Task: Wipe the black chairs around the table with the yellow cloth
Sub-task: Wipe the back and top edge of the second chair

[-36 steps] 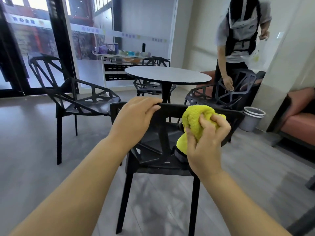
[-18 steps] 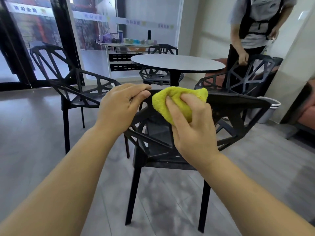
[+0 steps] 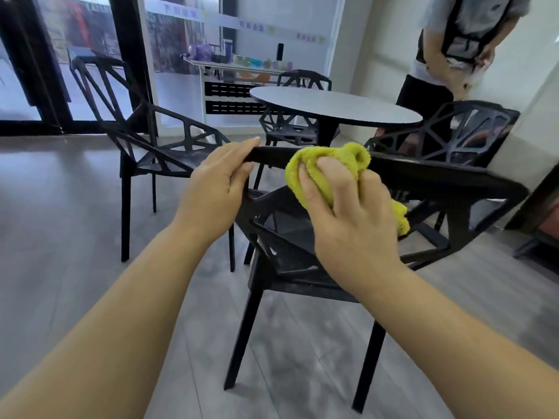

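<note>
A black lattice chair [image 3: 438, 179] stands right in front of me, its back toward me. My left hand [image 3: 216, 189] grips the left end of the chair's top rail. My right hand [image 3: 348, 216] clutches the bunched yellow cloth [image 3: 329, 160] and presses it onto the top rail just right of the left hand; a tail of cloth hangs behind the wrist. Three more black chairs stand around the round grey table [image 3: 335, 105]: one at the left [image 3: 157, 137], one at the far side [image 3: 298, 116], one at the right [image 3: 447, 134].
Another person [image 3: 453, 46] stands at the back right behind the right chair. A white shelf [image 3: 239, 71] with cups and bottles stands against the window. Dark door frames are at the left. Grey wood floor lies open to the left.
My right hand carried the cloth up from the chair's backrest onto the top rail and slid it along. The left hand kept its grip. The other person let go of the right chair.
</note>
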Motion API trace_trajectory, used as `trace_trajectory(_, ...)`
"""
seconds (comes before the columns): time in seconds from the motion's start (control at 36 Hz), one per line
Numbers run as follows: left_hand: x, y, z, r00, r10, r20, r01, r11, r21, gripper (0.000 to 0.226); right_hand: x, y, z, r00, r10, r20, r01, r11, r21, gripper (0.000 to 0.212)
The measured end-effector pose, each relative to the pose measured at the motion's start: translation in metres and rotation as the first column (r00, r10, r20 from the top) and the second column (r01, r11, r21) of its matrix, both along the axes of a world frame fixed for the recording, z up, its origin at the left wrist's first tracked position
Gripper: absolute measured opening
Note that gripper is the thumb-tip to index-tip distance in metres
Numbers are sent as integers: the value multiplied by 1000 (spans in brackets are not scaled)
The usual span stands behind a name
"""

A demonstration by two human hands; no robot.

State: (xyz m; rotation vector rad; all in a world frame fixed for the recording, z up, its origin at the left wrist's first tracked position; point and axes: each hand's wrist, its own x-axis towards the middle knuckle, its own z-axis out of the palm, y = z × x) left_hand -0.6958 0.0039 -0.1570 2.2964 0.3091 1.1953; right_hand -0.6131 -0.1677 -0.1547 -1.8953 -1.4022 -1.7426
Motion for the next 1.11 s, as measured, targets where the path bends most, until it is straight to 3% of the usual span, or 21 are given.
trace_trajectory(0.19, -3, 12, -2, 998, -61, 6, 61, 990, -128, 39, -12, 18, -4, 993, -119, 4, 119, 989, -87, 40)
trace_trajectory(0.64, -6, -9, 1, 963, -176, 206, 229, 934, -273, 24, -13, 18, -17, 994, -84, 73, 87, 995, -42, 41)
trace_trajectory(0.75, -11, -17, 2, 947, -267, 180, 308, 916, -259, 25, -12, 8, -23, 997, -54, 53, 57, 996, -62, 40)
trace_trajectory(0.92, -14, -20, -1, 910, -377, 175, 415, 848, -329, 32, -11, 2, -17, 999, -18, 34, 15, 997, 71, 34)
trace_trajectory(1.11, -19, -8, 0, 902, -418, 109, 427, 821, -379, 37, -1, 23, -40, 999, -2, 47, 4, 999, -44, 40)
